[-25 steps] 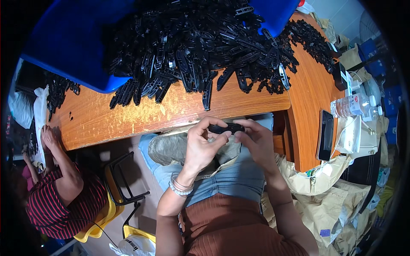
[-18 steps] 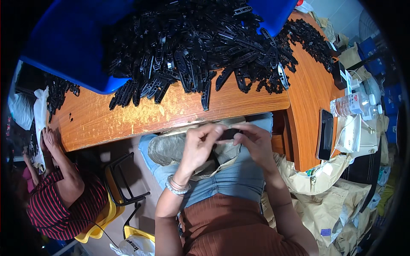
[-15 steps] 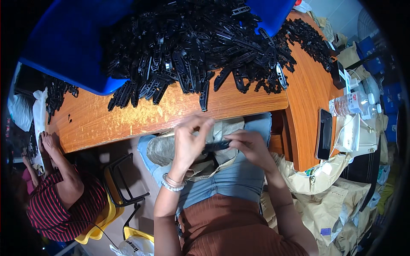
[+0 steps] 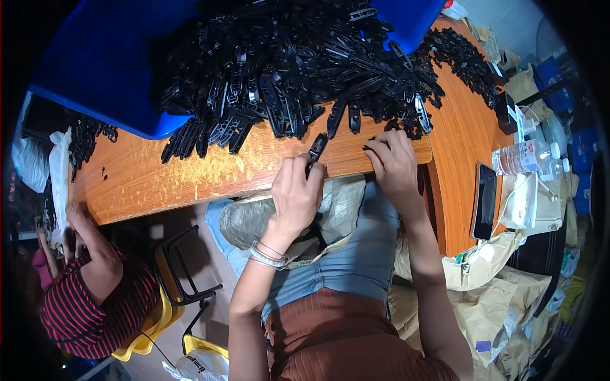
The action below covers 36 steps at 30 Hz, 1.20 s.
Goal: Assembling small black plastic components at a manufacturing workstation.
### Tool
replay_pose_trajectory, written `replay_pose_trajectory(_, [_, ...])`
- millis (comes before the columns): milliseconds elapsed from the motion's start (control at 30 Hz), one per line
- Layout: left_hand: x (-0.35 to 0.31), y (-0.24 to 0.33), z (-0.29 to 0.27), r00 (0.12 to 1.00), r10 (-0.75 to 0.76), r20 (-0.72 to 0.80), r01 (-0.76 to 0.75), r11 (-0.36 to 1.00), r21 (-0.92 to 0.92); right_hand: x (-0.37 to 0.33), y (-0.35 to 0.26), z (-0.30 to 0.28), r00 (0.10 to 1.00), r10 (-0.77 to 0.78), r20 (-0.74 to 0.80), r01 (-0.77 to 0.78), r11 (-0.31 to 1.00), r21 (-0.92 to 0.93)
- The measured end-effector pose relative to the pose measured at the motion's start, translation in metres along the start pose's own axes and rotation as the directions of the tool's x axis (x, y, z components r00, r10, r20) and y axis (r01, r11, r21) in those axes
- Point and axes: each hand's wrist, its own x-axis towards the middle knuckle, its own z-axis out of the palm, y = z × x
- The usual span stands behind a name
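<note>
At the table's front edge, my left hand point(image 4: 296, 193) is closed on a long, narrow black plastic part point(image 4: 318, 146), whose far end points at the heap. My right hand point(image 4: 396, 165) rests over the edge further right, fingers bent and pinched. A small dark bit shows at its fingertips, too little to name. Just beyond it lie small black plastic pieces point(image 4: 406, 130). Ahead of both hands spreads a big heap of long black plastic parts point(image 4: 279, 70), spilling from a blue bin point(image 4: 101, 82). A grey sack point(image 4: 244, 225) lies open across my lap.
On the right wing of the wooden table point(image 4: 457, 133) are a phone point(image 4: 485, 202), a plastic bottle point(image 4: 518, 157) and more small black pieces point(image 4: 460, 60). A person in a striped top point(image 4: 101, 301) sits at the left, near a folding chair point(image 4: 181, 270). Brown bags point(image 4: 483, 305) stand at my right.
Both hands have risen from over the lap to the table edge. My left hand now grips a long black part; my right hand has left the dark part and reached the small pieces.
</note>
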Motion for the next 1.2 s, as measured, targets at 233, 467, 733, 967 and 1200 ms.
replay_pose_trajectory(233, [0.011, 0.0, -0.003, 0.956, -0.284, 0.076, 0.294, 0.937, -0.187, 0.001, 0.014, 0.009, 0.995, -0.093, 0.024, 0.09, 0.99, 0.112])
replay_pose_trajectory(467, [0.01, 0.013, -0.016, 0.866, -0.492, 0.093, 0.428, 0.629, -0.649, -0.008, 0.003, 0.008, 0.821, 0.416, 0.391, -0.396, -0.078, 0.915])
replay_pose_trajectory(733, [0.012, 0.027, -0.022, 0.852, -0.477, 0.214, 0.489, 0.583, -0.649, -0.012, -0.006, -0.009, 0.744, 0.409, 0.528, -0.515, -0.152, 0.843])
replay_pose_trajectory(967, [0.01, 0.031, -0.026, 0.784, -0.437, 0.441, 0.597, 0.335, -0.729, -0.012, -0.045, -0.011, 0.904, 0.391, 0.176, -0.346, 0.423, 0.838])
replay_pose_trajectory(1200, [0.013, 0.037, -0.035, 0.695, -0.408, 0.592, 0.657, 0.027, -0.754, -0.022, -0.053, -0.007, 0.88, 0.45, 0.15, -0.361, 0.431, 0.827])
